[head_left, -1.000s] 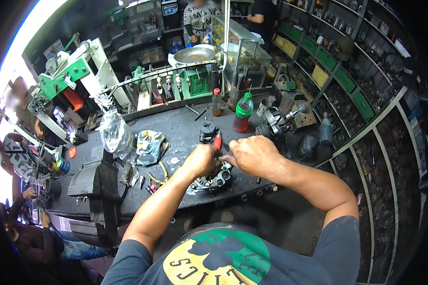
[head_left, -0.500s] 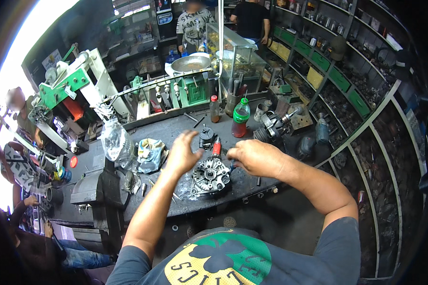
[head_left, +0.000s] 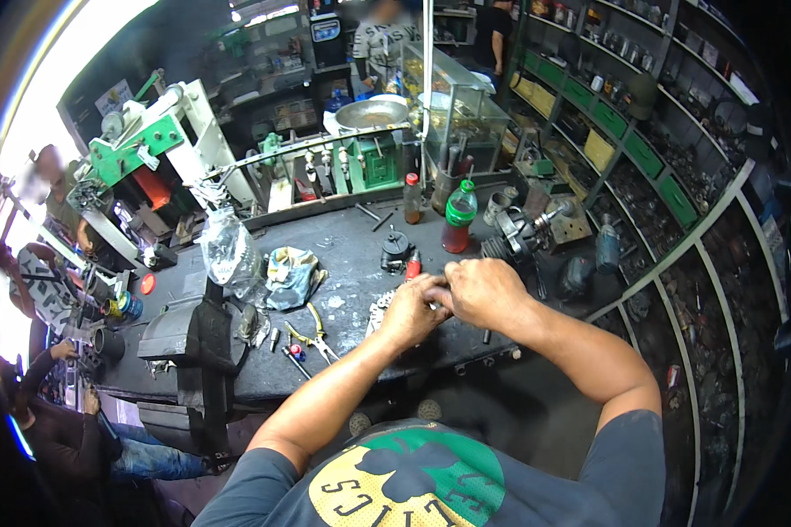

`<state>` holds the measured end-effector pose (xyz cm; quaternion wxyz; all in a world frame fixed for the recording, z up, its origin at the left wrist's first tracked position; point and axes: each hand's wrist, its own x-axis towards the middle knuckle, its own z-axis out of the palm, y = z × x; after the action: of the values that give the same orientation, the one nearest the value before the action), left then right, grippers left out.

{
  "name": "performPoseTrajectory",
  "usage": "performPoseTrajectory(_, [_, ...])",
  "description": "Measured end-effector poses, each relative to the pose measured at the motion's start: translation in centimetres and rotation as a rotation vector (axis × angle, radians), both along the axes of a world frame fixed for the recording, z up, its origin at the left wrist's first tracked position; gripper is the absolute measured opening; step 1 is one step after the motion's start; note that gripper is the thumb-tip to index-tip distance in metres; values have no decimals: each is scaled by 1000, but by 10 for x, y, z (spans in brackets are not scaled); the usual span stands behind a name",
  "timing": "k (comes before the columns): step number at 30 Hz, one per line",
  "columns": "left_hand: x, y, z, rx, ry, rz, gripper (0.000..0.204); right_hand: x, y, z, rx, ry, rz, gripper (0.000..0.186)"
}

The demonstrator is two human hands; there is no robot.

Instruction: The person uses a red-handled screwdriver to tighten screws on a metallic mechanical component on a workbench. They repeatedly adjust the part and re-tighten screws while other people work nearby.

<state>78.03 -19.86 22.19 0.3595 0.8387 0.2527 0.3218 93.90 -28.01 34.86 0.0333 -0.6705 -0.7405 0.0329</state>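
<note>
2 bare hands meet — left grip [head_left: 413,316] touching right grip [head_left: 485,293], fingers of both curled inward. Cannot tell whether either is closed on anything; the fingertips are hidden. Task piece: ribbed, silver-grey metal casting [head_left: 379,311] on the worktop [head_left: 347,250], mostly covered by the left grip. Just beyond: smooth red handle [head_left: 413,266], beside a dark, rounded part [head_left: 395,247]. Left of the casting: yellow-handled pliers [head_left: 318,337], handles spread. Farther left: crumpled cloth [head_left: 292,278], beside a wrinkled clear plastic bag [head_left: 227,253]. Worktop surface — dark, scuffed, pale-flecked.
</note>
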Motion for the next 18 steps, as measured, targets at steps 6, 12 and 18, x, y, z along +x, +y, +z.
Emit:
performPoseTrajectory(6, [-5,-4,2,-103,-33,-98,43,27,-6,-1,19,43,155,52])
performPoseTrajectory(12, [-1,3,-9,-75,-14,-19,35,23,-6,-8,254,141,375,47])
performPoseTrajectory(18, [2,-3,1,119,-122,-66,48,1,8,10,-101,-8,47,49])
